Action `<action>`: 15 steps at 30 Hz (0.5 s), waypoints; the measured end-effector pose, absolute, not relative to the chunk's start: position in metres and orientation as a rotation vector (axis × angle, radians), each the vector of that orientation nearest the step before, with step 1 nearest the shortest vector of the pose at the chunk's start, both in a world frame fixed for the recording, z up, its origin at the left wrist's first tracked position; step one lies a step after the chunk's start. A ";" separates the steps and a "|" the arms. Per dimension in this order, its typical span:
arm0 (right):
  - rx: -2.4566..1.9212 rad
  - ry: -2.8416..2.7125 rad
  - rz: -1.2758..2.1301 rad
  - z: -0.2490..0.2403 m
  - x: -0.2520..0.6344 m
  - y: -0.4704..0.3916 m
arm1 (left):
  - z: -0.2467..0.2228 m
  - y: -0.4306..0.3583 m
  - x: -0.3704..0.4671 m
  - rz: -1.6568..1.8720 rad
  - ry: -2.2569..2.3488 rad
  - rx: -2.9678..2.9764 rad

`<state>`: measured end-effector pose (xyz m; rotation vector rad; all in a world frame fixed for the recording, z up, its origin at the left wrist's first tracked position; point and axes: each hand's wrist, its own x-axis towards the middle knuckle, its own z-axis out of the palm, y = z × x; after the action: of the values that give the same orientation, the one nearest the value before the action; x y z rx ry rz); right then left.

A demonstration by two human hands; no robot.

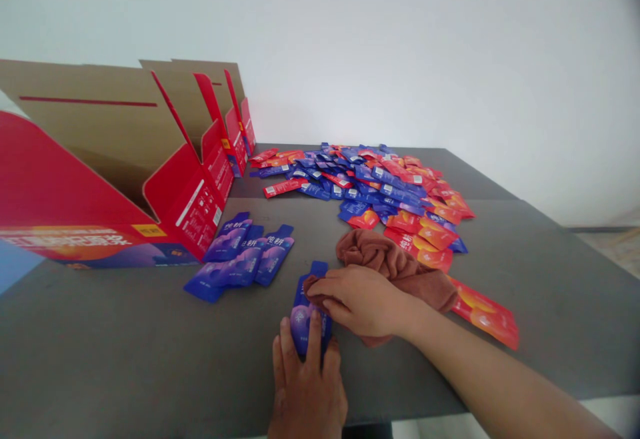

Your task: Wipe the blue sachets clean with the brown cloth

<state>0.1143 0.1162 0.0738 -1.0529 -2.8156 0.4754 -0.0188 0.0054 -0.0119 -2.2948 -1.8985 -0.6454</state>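
A blue pouch (301, 322) with purple round shapes lies flat on the grey table, its narrow spout end pointing away from me. The outstretched fingers of my left hand (309, 385) rest on its lower part, spread and pressing it down. My right hand (367, 299) is closed around a brown cloth (383, 255), and a bunched corner of the cloth touches the pouch's upper right face. The rest of the cloth trails behind and to the right of that hand, partly over a red pouch (485, 312). Part of the blue pouch is hidden by both hands.
Left of my hands lies a small group of blue pouches (245, 262). Several open red cardboard boxes (185, 202) stand in a row along the left side. A large heap of blue and red pouches (370, 182) covers the table's far middle, against a white wall (350, 45).
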 end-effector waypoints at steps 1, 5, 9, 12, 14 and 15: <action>-1.062 -2.818 0.477 0.074 0.114 0.116 | -0.011 0.006 -0.019 -0.646 -1.901 -2.296; -1.072 -2.819 0.462 0.072 0.114 0.117 | -0.011 0.006 -0.018 -0.664 -1.911 -2.294; -1.079 -2.816 0.460 0.072 0.114 0.117 | -0.011 0.005 -0.018 -0.678 -1.914 -2.292; -1.085 -2.822 0.476 0.073 0.114 0.117 | -0.009 0.006 -0.018 -0.686 -1.917 -2.295; -1.083 -2.824 0.480 0.073 0.114 0.116 | -0.008 0.006 -0.018 -0.683 -1.920 -2.302; -1.078 -2.827 0.480 0.074 0.114 0.116 | -0.007 0.006 -0.018 -0.679 -1.922 -2.304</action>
<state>0.1137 0.1164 0.0736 -1.0780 -2.8273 0.4805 -0.0180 0.0059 -0.0074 -2.3036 -1.9224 -0.6793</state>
